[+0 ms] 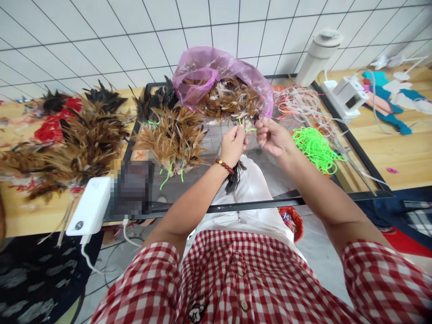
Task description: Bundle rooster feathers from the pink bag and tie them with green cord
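Observation:
My left hand is closed in a pinch over the glass-topped table, gripping a small bunch of feathers whose dark ends hang below it. A short bright green cord runs from its fingertips to my right hand, which pinches the other end. To the right of that hand lies a heap of green cords. On the left, brown feather bunches rest on the glass, some with green cord ends sticking out. Exactly how the cord meets the held bunch is hidden by my fingers.
A pink plastic bag of brown feathers stands behind my hands. More feathers and red cord lie at left, near a white power bank. At right are pale strings, a white bottle and a power strip.

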{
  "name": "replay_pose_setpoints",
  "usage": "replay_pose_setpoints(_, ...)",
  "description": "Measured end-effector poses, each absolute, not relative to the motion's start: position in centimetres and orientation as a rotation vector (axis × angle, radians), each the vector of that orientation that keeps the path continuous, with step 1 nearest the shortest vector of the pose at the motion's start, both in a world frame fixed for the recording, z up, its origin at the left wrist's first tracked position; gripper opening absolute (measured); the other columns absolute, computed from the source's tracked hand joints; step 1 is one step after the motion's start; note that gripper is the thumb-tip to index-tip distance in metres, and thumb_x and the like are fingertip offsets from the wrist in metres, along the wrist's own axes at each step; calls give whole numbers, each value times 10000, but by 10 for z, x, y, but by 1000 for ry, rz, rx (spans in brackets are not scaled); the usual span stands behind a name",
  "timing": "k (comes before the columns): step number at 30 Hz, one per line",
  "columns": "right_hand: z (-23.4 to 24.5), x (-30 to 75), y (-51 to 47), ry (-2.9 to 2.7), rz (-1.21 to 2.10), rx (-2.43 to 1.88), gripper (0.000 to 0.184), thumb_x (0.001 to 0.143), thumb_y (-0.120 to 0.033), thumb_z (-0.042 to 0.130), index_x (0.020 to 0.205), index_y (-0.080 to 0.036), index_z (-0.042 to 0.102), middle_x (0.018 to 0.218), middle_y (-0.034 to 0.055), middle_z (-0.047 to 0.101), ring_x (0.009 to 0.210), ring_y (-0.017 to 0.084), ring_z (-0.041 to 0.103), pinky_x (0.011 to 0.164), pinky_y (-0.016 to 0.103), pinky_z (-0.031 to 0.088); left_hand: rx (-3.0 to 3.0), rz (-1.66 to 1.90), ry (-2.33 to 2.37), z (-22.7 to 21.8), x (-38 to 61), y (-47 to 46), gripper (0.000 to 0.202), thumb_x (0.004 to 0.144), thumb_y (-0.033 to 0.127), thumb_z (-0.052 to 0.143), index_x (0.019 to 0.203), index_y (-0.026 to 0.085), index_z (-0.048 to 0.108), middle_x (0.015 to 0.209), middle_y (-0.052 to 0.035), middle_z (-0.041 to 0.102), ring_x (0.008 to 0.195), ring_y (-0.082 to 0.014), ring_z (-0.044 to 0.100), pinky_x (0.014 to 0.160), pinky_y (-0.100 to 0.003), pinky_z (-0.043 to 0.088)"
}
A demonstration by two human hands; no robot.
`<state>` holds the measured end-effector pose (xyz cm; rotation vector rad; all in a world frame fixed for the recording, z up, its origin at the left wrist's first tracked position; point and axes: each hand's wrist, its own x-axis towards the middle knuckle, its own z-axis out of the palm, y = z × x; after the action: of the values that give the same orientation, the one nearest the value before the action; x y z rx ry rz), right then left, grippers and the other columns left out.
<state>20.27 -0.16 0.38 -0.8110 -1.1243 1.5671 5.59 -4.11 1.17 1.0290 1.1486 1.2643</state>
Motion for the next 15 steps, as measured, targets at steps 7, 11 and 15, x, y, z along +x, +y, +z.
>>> replay_pose_setpoints(7, 14, 193, -19, -1472, 1339, -794, 539, 704, -664, 818, 947, -227, 617, 636, -46, 553, 535, 106, 529, 467, 240, 361, 1137, 1201, 1121, 10, 54, -42, 385, 966, 472, 562, 714, 182, 569, 537, 49, 510, 436, -49, 418, 468, -186, 326)
replay_pose_setpoints(11, 17, 191, -26, -1509, 1038, -839, 506, 706, -694, 795, 838, -230, 645, 735, 7, 626, 677, 162, 618, 589, 296, 477, 1358, 1253, 1128, 14, 50, -44, 346, 966, 453, 560, 742, 196, 618, 644, 7, 582, 585, -100, 534, 575, -223, 417)
replay_pose_setpoints(15, 22, 191, -37, -1562, 684, -886, 430, 794, -669, 734, 825, -244, 675, 764, 29, 641, 743, 186, 613, 689, 341, 508, 1633, 1452, 1242, 33, 40, -47, 241, 905, 381, 660, 742, 203, 670, 932, -59, 677, 998, -183, 622, 820, -272, 479)
